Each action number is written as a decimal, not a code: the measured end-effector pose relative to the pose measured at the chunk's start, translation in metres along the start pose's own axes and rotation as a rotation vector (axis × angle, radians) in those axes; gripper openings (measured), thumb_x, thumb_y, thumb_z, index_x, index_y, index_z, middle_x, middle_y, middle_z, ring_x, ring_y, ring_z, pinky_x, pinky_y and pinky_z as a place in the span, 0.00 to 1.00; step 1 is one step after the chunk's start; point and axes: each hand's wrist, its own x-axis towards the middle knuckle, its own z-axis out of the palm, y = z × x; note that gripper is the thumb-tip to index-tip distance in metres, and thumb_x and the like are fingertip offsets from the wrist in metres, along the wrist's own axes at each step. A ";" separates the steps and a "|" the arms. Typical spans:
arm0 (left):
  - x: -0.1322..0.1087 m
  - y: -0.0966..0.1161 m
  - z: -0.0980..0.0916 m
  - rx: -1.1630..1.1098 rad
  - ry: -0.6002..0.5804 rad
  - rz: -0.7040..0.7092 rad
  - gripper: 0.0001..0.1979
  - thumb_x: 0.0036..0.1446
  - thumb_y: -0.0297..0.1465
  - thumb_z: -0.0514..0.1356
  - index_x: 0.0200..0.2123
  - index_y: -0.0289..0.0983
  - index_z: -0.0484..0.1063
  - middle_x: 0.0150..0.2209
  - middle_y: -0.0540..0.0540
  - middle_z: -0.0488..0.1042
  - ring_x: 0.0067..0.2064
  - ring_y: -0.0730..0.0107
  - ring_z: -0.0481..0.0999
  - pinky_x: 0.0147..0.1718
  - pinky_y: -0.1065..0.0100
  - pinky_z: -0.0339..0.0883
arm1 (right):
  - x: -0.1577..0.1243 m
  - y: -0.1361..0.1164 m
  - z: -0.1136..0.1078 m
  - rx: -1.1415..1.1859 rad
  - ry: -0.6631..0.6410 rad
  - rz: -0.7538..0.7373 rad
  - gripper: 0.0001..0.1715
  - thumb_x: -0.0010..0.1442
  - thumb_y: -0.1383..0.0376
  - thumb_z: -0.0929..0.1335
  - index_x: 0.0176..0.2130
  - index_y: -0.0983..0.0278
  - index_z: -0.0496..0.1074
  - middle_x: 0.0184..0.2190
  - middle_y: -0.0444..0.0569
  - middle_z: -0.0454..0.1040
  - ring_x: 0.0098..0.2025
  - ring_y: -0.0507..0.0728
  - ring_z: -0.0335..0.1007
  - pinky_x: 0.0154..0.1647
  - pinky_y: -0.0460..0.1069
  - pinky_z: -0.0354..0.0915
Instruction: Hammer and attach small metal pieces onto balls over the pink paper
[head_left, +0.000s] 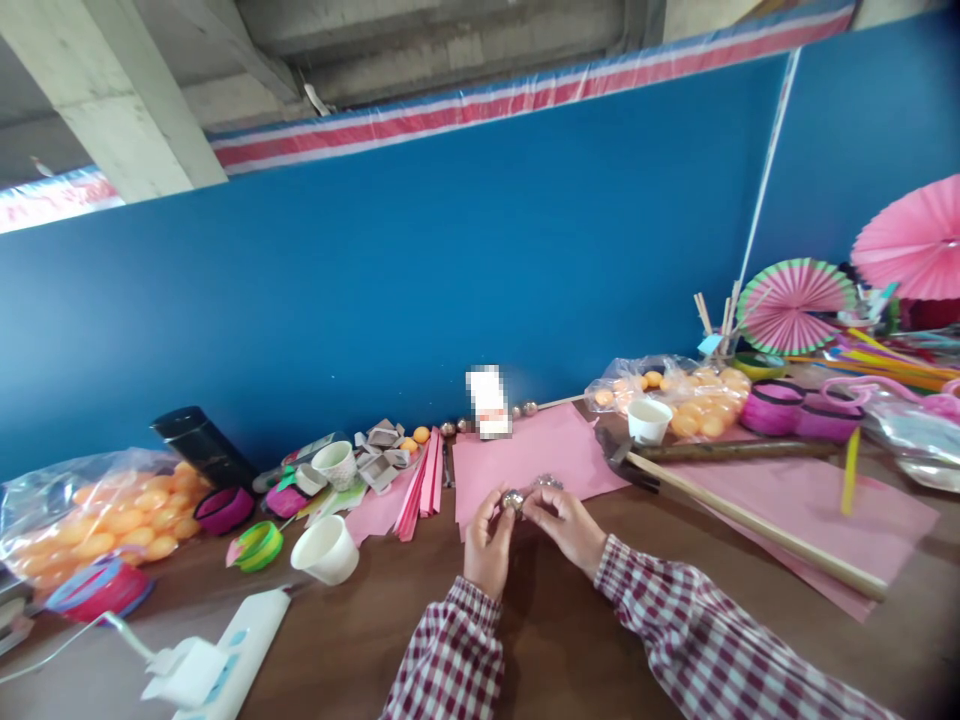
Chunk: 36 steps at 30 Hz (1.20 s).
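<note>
Pinching a shiny round ball [513, 500] w/ your L hand [486, 548], you've R hand [571, 525] fingertips just beside; can't tell if they're clamped, nor ball's long axis/pointing dir.

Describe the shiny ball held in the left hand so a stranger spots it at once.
Below the big blue partition, find the pink sheet in the middle. By its near edge, the left hand pinches a small, shiny, metallic-looking ball. Unlike the similar balls near the partition, it is held.
</note>
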 end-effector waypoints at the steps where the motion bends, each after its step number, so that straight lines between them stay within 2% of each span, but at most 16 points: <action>1: 0.000 0.000 0.000 0.004 0.001 0.004 0.18 0.47 0.33 0.57 0.44 0.36 0.67 0.46 0.42 0.69 0.49 0.62 0.65 0.50 0.60 0.56 | 0.000 0.000 0.000 0.008 -0.005 0.002 0.15 0.49 0.56 0.65 0.25 0.66 0.67 0.29 0.47 0.70 0.35 0.54 0.65 0.37 0.48 0.61; 9: 0.000 0.004 0.000 0.089 -0.018 0.047 0.18 0.48 0.33 0.57 0.43 0.36 0.67 0.46 0.42 0.69 0.49 0.63 0.66 0.50 0.61 0.56 | 0.001 -0.001 -0.001 0.088 -0.021 0.006 0.15 0.47 0.56 0.66 0.24 0.67 0.69 0.29 0.48 0.71 0.36 0.54 0.66 0.42 0.49 0.60; 16: -0.001 0.008 0.001 0.086 -0.023 0.032 0.17 0.47 0.33 0.57 0.43 0.36 0.68 0.45 0.42 0.70 0.48 0.63 0.67 0.49 0.63 0.57 | 0.000 -0.002 0.000 0.140 0.038 0.077 0.17 0.42 0.54 0.69 0.25 0.66 0.68 0.25 0.47 0.71 0.30 0.53 0.67 0.37 0.50 0.64; 26: 0.000 0.005 0.000 0.089 -0.025 0.022 0.18 0.46 0.33 0.58 0.43 0.36 0.68 0.45 0.42 0.70 0.47 0.62 0.67 0.49 0.61 0.56 | 0.002 0.005 0.002 0.258 0.051 0.127 0.20 0.39 0.55 0.70 0.28 0.66 0.66 0.25 0.45 0.72 0.29 0.53 0.69 0.34 0.49 0.65; 36: -0.001 0.007 0.002 0.087 -0.017 0.019 0.18 0.45 0.33 0.59 0.42 0.36 0.69 0.44 0.43 0.71 0.47 0.63 0.67 0.50 0.61 0.56 | 0.000 0.001 0.000 0.150 0.076 0.136 0.19 0.39 0.53 0.69 0.24 0.67 0.69 0.22 0.45 0.70 0.26 0.52 0.67 0.30 0.48 0.63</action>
